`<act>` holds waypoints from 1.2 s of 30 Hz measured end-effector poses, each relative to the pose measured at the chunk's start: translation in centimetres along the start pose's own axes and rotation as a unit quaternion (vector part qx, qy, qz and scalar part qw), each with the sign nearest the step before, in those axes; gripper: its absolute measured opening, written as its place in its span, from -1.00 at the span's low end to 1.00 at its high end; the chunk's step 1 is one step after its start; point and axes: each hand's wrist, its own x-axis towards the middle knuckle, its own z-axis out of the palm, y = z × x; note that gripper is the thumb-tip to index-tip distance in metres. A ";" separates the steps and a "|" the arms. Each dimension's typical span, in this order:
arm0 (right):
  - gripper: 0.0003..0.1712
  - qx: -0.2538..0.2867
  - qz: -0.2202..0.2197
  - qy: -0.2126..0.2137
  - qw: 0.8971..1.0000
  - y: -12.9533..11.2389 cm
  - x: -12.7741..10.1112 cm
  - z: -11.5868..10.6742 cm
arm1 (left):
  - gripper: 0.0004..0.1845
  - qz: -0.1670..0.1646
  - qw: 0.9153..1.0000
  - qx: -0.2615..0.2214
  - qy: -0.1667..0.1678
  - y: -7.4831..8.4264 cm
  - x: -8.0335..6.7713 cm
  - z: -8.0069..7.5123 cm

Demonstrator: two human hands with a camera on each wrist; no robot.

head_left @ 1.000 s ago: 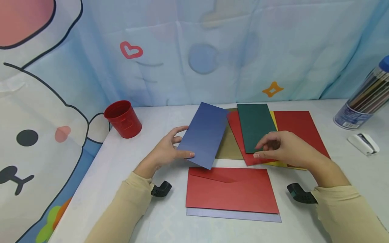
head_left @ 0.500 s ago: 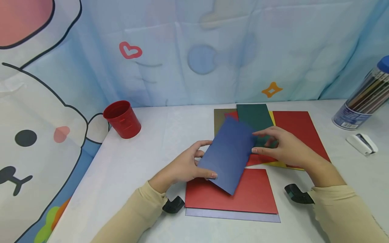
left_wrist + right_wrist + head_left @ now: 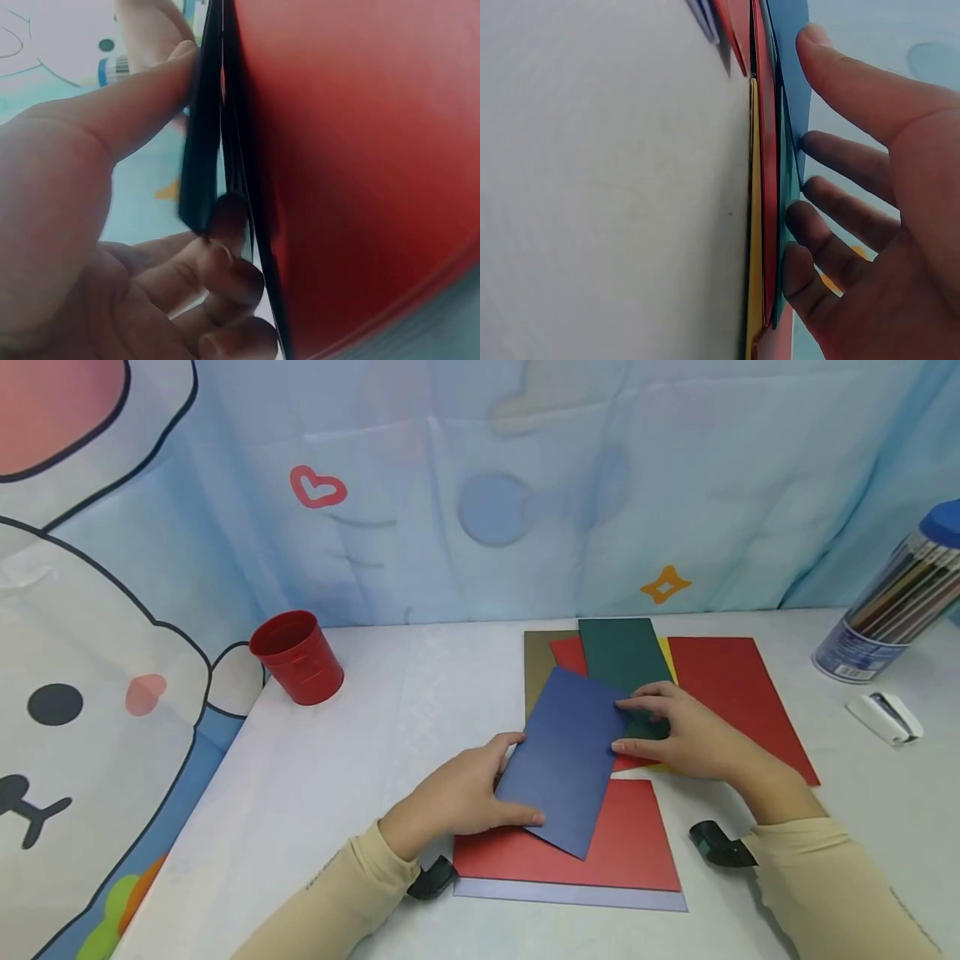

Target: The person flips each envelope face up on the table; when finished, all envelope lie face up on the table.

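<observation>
A dark blue envelope (image 3: 566, 760) lies slanted over the pile, its lower end overlapping a red envelope (image 3: 637, 843) with a pale lilac one (image 3: 570, 893) beneath. My left hand (image 3: 468, 793) grips its lower left edge, thumb on top and fingers underneath, as the left wrist view also shows. On the other side, my right hand (image 3: 686, 731) touches the blue envelope's right edge with its fingertips and thumb, the fingers loosely extended. Under that hand, a dark green envelope (image 3: 618, 647) lies over red, yellow and olive-brown (image 3: 542, 656) ones. In the right wrist view they appear edge-on.
A red cup (image 3: 300, 660) stands at the back left of the white table (image 3: 390, 710). At the right are a clear tub of pencils (image 3: 885, 610) with a blue lid and a small white stapler-like item (image 3: 887, 718). A printed curtain (image 3: 420, 543) hangs behind.
My left hand has brought the blue envelope rightward and toward me, from over the olive-brown one to above the front red one. My right hand has come to its right edge.
</observation>
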 end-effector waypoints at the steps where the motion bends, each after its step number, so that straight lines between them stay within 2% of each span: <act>1: -0.14 0.000 -0.001 0.001 1.000 0.0 0.0 0.0 | 0.09 -0.001 1.000 0.017 0.000 0.0 0.0 0.0; 5: -0.11 0.000 -0.001 0.001 1.000 0.1 0.0 0.1 | 0.07 -0.004 0.998 0.068 0.003 0.1 -0.1 0.3; 16: -0.04 0.000 0.007 -0.002 1.000 0.5 0.1 0.7 | 0.01 0.002 0.991 0.132 0.000 -0.3 -0.2 0.7; 22: -0.03 -0.002 0.013 -0.001 1.000 0.4 0.0 0.8 | 0.01 -0.004 0.991 0.135 0.005 -0.1 -0.4 0.5; 29: -0.01 -0.005 0.008 0.000 1.000 0.6 0.1 0.8 | 0.25 0.014 0.991 0.135 -0.010 0.0 -0.4 0.5; 36: 0.00 -0.007 0.010 0.002 1.000 0.7 0.1 0.8 | 0.18 0.034 0.990 0.134 -0.001 0.0 -0.4 0.3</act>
